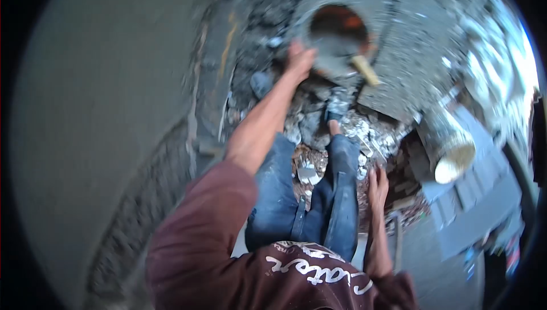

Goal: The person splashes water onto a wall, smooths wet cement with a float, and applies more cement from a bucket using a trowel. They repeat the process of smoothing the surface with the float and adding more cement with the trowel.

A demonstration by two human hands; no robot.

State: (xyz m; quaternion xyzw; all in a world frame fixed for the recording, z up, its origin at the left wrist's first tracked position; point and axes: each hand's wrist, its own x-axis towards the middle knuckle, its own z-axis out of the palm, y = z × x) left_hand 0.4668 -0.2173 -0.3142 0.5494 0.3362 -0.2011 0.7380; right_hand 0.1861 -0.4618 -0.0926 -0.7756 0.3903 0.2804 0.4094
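Note:
My left hand (299,59) is stretched forward at the left side of a round, bucket-like container (305,24). Motion blurs its fingers, so whether they grip the rim cannot be made out. Inside the container is grey material (337,47) below a dark, orange-tinged hollow. A short pale wooden piece (365,70), perhaps a tool handle, lies across the container's lower right edge. Beside my right leg, my right hand (377,183) hangs low over rubble, fingers extended and holding nothing visible.
Broken rubble (312,128) surrounds my foot (337,102). To the right are a pale cylindrical container (447,145) lying tilted, grey flat panels (476,196) and whitish sacks or sheeting (496,65). A smooth grey surface (114,71) fills the left, bordered by a rough edge.

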